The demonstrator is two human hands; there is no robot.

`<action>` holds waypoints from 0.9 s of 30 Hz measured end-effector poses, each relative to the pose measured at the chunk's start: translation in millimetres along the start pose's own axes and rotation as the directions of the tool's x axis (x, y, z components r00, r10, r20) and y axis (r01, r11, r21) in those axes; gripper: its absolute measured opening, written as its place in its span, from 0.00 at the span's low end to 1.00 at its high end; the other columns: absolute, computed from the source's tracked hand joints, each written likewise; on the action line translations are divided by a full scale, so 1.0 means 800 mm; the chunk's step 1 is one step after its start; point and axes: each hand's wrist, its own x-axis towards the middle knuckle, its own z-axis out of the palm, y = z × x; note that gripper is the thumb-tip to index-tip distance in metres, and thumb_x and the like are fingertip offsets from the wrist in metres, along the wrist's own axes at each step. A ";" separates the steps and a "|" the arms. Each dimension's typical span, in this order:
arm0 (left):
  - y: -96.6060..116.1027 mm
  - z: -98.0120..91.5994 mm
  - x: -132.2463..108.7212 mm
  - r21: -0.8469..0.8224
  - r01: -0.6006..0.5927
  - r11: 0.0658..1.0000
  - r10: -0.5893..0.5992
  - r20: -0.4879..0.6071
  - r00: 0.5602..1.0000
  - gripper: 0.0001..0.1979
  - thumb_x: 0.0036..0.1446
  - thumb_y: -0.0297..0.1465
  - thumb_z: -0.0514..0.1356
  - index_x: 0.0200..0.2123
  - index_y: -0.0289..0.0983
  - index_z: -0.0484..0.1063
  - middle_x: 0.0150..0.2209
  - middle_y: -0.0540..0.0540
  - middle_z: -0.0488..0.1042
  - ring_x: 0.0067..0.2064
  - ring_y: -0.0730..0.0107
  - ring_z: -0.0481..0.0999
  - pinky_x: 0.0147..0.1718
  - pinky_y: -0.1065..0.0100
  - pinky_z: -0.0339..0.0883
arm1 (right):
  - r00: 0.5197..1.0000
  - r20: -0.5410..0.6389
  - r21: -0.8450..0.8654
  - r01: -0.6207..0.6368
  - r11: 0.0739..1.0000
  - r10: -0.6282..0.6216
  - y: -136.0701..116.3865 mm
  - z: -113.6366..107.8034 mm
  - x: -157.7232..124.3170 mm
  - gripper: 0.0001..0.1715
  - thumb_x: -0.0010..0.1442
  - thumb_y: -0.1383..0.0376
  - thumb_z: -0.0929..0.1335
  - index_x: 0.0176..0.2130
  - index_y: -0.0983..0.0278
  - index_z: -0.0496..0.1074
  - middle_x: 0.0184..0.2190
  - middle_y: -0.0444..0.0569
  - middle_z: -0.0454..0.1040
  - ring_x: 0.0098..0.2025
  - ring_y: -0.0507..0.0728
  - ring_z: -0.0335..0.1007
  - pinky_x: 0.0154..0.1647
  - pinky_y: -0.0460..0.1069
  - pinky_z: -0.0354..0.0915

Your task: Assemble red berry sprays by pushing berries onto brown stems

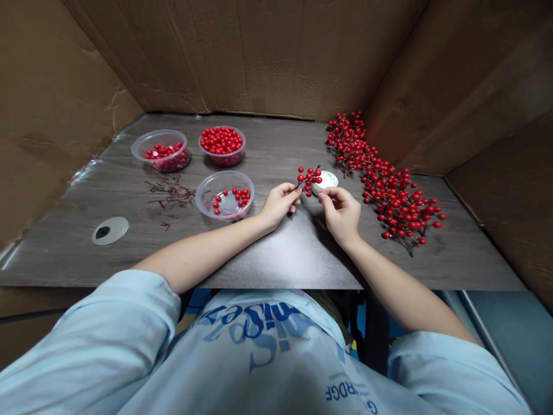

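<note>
Our left hand (279, 206) pinches the berry sprig (308, 179), whose berries sit right and far of it; our right hand (343, 216) presses fingertips together nearby, on what we cannot tell.

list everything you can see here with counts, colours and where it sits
brown cardboard walls: at least 3, brown, around the table
wood-grain tabletop: 1, grey, centre
round clear plastic tubs: 3, clear, left half of table
round red berries: many, red, inside all tubs
bare thin twigs: several, brown, left of nearest tub
translucent flat disc: 1, pale with black spot, near left
red-berry branches: pile, uncountable, red, right side
small round dish-like object: 1, white, behind right hand
red-berry sprig: 1, red, in left hand
lettered shirt: 1, light blue, bottom
hands: 2, bare, mid-table; right pinched, contents unclear
</note>
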 end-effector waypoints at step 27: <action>0.024 0.119 -0.005 -0.444 -0.019 0.896 0.016 -0.012 1.000 0.04 0.53 0.28 0.59 0.33 0.34 0.71 0.32 0.51 0.74 0.30 0.81 0.70 0.28 0.77 0.57 | 0.971 -0.036 0.424 -0.200 0.883 0.237 -0.003 -0.023 0.024 0.13 0.45 0.60 0.70 0.30 0.67 0.75 0.27 0.48 0.76 0.25 0.50 0.68 0.28 0.46 0.66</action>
